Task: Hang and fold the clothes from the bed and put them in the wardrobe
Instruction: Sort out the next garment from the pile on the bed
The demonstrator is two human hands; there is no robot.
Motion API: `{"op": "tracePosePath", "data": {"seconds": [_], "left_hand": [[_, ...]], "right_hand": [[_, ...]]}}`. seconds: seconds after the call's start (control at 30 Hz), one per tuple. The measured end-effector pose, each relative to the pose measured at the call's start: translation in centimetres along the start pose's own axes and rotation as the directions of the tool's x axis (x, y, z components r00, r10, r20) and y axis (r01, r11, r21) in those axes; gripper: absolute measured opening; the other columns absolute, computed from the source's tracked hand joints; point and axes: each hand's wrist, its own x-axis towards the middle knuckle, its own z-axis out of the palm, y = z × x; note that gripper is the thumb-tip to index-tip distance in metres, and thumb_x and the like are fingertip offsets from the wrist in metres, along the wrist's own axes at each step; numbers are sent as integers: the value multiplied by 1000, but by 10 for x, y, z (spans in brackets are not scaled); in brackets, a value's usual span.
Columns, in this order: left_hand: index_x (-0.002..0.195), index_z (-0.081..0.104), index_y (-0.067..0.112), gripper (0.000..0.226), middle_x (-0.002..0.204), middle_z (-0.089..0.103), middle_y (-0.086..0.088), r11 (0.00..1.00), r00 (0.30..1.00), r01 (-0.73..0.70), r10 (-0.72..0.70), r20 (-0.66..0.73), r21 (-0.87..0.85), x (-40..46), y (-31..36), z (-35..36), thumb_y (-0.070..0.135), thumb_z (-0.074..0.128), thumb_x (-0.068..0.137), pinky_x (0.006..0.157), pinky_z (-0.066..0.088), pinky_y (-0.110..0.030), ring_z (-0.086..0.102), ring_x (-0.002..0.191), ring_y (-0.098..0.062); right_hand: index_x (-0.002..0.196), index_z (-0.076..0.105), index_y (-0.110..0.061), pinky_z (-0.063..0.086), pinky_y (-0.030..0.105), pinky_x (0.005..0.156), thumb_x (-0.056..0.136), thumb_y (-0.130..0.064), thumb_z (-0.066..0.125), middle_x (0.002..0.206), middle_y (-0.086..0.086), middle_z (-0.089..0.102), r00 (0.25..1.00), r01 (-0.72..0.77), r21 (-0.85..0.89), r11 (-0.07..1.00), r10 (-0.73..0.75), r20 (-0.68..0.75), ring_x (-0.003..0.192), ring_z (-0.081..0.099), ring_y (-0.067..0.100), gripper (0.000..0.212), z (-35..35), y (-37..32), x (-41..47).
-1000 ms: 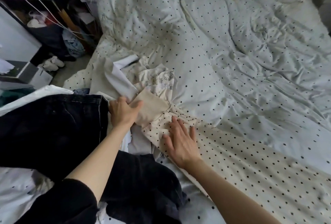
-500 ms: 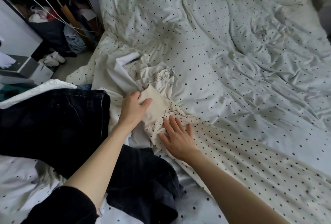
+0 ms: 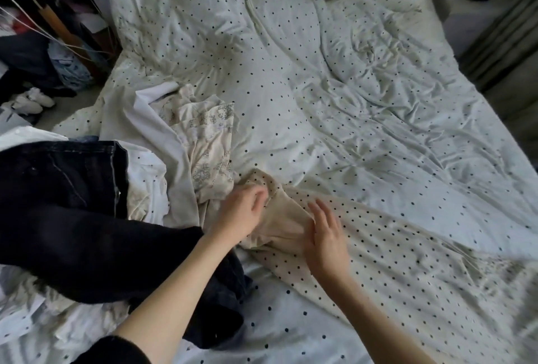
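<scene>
Folding the cream polka-dot garment (image 3: 378,262) on the bed (image 3: 320,101): left hand (image 3: 241,215) fingers pinch its plain beige end (image 3: 282,224). Right hand (image 3: 326,235) lies flat, fingers released, pinning the fabric. Best to keep the cloth taut and smooth the wrinkles before creasing.

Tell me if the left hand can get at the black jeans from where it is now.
Probably yes. The left hand holds the cream dotted garment, and the black jeans lie uncovered just beside its forearm; it would need to let go first.

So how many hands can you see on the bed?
2. The left hand pinches the plain beige cloth; the right hand lies flat beside it on the dotted cream dress. None hidden.
</scene>
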Motion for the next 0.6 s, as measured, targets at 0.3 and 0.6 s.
{"op": "tracePosePath", "data": {"seconds": [0.3, 0.6], "left_hand": [[133, 37, 1, 60, 120, 60, -17, 847, 921, 222, -345, 181, 483, 17, -24, 4, 46, 44, 94, 84, 49, -39, 59, 107, -32], [84, 62, 7, 20, 80, 64, -5, 899, 899, 435, -430, 80, -51, 10, -3, -2, 24, 65, 76, 65, 45, -29, 61, 79, -24]], "right_hand": [[129, 55, -20, 29, 46, 112, 96, -40, 41, 139, 6, 50, 887, 396, -337, 854, -260, 383, 133, 42, 24, 41, 18, 0, -23], [148, 20, -27, -4, 36, 118, 101, -45, 17, 158, -1, 15, 833, 393, -301, 869, -198, 516, 146, 7, 15, 50, 10, 16, -17]]}}
